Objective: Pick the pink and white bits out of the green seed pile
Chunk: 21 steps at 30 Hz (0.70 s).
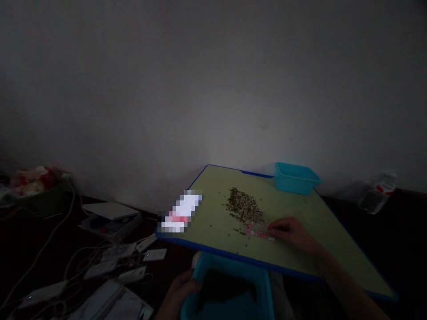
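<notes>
A pile of small green-brown grains point(243, 207) lies on a light green board with a blue edge point(300, 231). My right hand point(288, 232) rests on the board beside the pile, fingers curled onto a small pink and white card or packet point(258, 231). My left hand point(178, 291) grips the left rim of a teal tub point(233, 293) held below the board's near edge. The tub's inside is dark.
A second teal tub point(295, 178) stands at the board's far corner by the wall. A blurred white object point(182, 212) lies on the board's left edge. Chargers, cables and flat boxes point(110, 258) litter the dark floor at left. A plastic bottle point(376, 193) lies at right.
</notes>
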Tool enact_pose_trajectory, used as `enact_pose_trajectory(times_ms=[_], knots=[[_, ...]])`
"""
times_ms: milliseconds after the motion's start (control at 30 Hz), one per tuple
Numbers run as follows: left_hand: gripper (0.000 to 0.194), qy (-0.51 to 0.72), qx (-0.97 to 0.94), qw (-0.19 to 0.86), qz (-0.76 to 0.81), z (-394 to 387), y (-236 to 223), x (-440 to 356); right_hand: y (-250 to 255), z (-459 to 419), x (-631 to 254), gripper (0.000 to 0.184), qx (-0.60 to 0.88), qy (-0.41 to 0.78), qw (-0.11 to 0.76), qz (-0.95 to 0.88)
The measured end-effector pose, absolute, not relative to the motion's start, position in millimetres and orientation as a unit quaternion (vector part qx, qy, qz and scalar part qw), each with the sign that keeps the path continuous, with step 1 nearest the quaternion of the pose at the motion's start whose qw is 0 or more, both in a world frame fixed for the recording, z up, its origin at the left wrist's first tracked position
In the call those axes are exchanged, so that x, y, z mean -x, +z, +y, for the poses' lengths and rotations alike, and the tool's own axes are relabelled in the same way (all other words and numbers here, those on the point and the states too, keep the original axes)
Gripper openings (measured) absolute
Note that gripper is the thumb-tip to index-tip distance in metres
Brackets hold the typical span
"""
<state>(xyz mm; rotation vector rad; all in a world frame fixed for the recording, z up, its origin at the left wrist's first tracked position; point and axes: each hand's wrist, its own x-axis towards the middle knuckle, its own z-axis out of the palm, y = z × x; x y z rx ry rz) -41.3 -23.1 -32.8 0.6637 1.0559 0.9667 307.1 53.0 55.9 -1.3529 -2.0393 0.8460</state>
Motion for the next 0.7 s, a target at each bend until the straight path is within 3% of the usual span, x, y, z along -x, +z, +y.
enact_pose_trajectory(times_ms=[300,700], knots=[[0.014,0.451,-0.298,0.698,0.469,-18,-67,49,55,53,-306,0.026,0.508,0.304,0.273,-0.759],[0.020,0.453,-0.284,0.717,0.447,-19,-61,48,54,52,-306,0.025,0.516,0.296,0.276,-0.755]])
